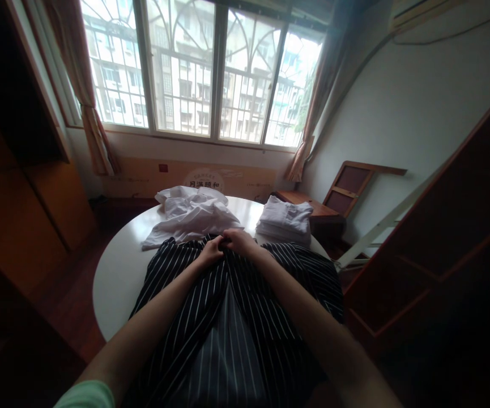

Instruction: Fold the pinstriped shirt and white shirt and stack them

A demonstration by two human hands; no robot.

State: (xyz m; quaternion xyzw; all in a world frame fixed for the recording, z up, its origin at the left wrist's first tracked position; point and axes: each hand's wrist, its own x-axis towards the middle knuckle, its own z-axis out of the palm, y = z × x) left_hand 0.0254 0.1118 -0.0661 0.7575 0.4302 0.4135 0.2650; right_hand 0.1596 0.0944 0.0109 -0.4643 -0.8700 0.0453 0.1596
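A black shirt with thin white stripes (pixel 245 317) lies spread over the round white table (pixel 117 272), its front facing up. My left hand (pixel 211 250) and my right hand (pixel 238 239) meet at the shirt's far end, near the collar, and both pinch the fabric there. The fingers are closed on the cloth and touch each other. Both forearms stretch over the middle of the shirt.
A crumpled white garment (pixel 189 218) lies on the table just beyond my hands. A neat stack of folded white clothes (pixel 285 221) sits at the table's far right. Dark wooden cabinets stand left and right, and a large window is ahead.
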